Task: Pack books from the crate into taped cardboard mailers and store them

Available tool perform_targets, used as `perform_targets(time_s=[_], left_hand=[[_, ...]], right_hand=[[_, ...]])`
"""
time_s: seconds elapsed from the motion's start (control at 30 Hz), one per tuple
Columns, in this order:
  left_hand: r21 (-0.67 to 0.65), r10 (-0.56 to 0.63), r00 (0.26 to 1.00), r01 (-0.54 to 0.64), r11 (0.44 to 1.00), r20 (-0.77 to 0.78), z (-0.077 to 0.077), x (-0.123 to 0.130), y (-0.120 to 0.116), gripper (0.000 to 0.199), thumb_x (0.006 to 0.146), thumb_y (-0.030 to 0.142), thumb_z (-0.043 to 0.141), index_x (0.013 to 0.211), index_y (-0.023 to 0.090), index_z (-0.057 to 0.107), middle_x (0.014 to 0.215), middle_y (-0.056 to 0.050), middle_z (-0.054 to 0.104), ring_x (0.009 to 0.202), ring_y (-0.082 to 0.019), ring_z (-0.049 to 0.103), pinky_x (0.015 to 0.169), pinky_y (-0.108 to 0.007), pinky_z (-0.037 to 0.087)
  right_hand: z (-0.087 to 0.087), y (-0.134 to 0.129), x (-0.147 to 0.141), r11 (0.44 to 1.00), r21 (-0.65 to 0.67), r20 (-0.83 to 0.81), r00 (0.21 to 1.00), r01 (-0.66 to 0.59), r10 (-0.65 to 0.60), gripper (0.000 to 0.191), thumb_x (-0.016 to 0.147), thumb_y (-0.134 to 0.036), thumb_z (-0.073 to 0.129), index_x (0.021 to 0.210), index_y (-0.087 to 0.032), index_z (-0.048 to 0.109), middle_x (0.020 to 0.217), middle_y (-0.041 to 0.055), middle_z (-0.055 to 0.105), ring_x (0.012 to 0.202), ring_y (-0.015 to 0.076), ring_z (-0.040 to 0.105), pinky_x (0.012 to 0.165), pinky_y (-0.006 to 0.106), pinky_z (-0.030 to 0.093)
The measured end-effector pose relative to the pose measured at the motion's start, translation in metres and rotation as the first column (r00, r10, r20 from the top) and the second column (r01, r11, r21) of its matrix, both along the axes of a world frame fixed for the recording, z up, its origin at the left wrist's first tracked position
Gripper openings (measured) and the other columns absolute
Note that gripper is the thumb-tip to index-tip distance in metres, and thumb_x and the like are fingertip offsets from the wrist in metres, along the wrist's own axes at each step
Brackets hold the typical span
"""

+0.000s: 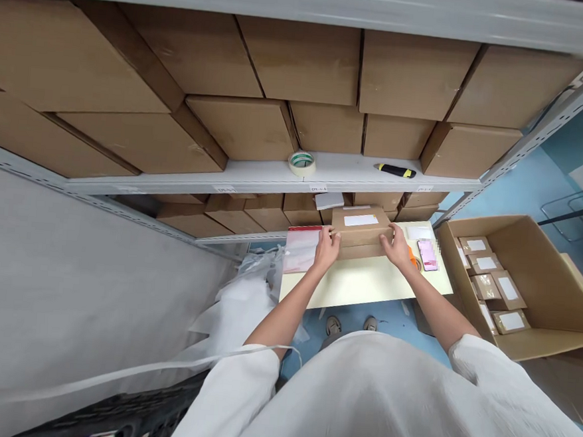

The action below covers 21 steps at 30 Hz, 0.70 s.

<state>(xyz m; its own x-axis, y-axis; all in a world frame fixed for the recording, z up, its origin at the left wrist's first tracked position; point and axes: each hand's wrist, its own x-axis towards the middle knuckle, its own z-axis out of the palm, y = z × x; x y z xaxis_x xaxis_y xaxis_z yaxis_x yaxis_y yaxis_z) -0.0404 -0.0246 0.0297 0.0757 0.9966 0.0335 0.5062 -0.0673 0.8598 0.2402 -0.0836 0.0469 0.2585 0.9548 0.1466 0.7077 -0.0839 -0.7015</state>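
Observation:
A brown cardboard box [361, 235] with a white label on top is held between both my hands, over the pale yellow table [361, 284]. My left hand [327, 247] grips its left end, fingers on the near corner. On the right end, my right hand [395, 246] is closed round the other corner. Beside my left hand lies a red and white packet [300, 251]. Just right of my right hand are an orange tool [412, 257], partly hidden by the arm, and a phone [427, 254] with a pink screen.
A metal shelf [339, 172] full of cardboard boxes stands ahead, with a tape roll [302, 163] and a yellow-black cutter [395, 170] on its edge. At the right, a large open carton [549, 283] holds several labelled boxes. White plastic wrap [245, 308] hangs left of the table.

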Motion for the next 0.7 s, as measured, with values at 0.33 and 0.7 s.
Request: perform_targets(time_s=[0.33,0.7], left_hand=[[-0.275,-0.049,0.993,0.019,0.961,-0.104,-0.050,-0.012,-0.050,0.048,0.097,0.027,0.060,0.142,0.024,0.044,0.145,-0.016,0.056,0.117,-0.026,0.069,0.106,-0.044,0.054],[-0.437,0.014,0.999,0.002,0.899,0.032,-0.046,0.002,-0.004,0.084,0.097,0.032,0.061,0.171,0.018,0.024,0.171,-0.020,0.045,0.155,-0.032,0.050,0.126,-0.047,0.042]], right_hand=[[-0.043,-0.054,0.002,0.923,-0.384,0.006,1.000,0.007,-0.005,0.045,0.102,-0.058,0.042,0.129,-0.023,0.052,0.125,0.0154,0.069,0.101,0.0310,0.069,0.096,0.049,0.056],[-0.038,-0.013,0.005,0.889,-0.459,-0.346,0.921,0.000,-0.178,0.068,0.094,-0.047,0.055,0.158,-0.024,0.048,0.154,0.0156,0.062,0.129,0.0295,0.066,0.111,0.044,0.054]])
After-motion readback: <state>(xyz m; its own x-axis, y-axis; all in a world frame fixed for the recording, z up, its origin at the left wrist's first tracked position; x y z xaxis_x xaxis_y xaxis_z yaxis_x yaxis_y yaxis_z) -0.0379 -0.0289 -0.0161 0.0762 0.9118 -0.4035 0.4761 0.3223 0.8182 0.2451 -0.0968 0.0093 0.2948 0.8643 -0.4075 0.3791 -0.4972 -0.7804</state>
